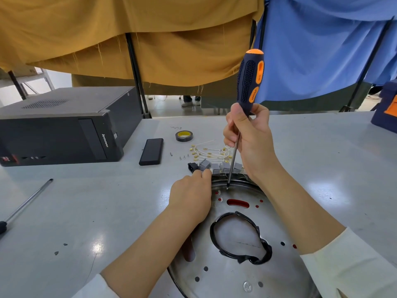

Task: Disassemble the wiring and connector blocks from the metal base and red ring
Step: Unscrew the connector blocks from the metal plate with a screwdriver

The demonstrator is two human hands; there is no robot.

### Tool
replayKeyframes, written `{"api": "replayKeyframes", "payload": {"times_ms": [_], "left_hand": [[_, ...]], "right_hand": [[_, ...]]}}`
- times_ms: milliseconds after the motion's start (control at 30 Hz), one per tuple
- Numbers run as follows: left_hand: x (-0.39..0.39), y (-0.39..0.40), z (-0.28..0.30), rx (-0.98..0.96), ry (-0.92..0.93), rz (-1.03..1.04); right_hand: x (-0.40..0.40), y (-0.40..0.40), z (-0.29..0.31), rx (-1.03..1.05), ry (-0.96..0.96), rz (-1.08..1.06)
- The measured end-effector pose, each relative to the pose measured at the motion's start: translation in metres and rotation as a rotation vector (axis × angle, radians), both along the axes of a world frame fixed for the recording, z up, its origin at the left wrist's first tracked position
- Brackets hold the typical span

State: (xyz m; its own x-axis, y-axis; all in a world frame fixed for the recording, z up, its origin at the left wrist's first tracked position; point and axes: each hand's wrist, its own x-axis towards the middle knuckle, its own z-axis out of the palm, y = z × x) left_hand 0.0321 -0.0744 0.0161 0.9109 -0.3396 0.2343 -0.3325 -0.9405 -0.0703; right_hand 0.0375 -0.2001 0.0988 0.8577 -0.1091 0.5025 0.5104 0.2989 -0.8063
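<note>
A round metal base (234,274) lies at the front of the table, red showing through its slots (237,203). Along its far rim sit several grey connector blocks (225,167) and a black socket (191,167). My right hand (249,138) grips a black-and-orange screwdriver (250,80) upright, its tip on a screw (227,187) near the base's far edge. My left hand (191,196) rests on the base's left rim, its fingers pinching a grey block at the left of the row. Loose white wires with brass terminals (211,152) lie behind the blocks.
A black computer case (64,125) stands at the left. Near it lie a black flat box (151,151), a tape roll (184,135), several loose screws (184,157) and a second screwdriver (25,204) at the left edge. Yellow and blue cloths hang behind the table.
</note>
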Motion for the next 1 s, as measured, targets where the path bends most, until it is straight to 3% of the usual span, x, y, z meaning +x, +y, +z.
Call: {"api": "replayKeyframes", "payload": {"times_ms": [267, 533, 733, 1000], "left_hand": [[-0.0010, 0.0007, 0.0006, 0.007, 0.006, 0.001], [-0.0011, 0.0003, 0.0015, 0.006, 0.005, -0.001], [-0.0012, 0.0005, 0.0014, 0.010, 0.008, -0.002], [-0.0014, 0.0007, 0.0014, 0.005, 0.002, 0.001]], "right_hand": [[-0.0009, 0.0008, 0.0012, 0.037, 0.007, 0.064], [-0.0014, -0.0007, 0.0007, 0.002, -0.006, -0.005], [0.0006, -0.0001, 0.0002, 0.016, 0.022, 0.087], [0.0008, -0.0005, -0.0016, -0.019, -0.009, 0.031]]}}
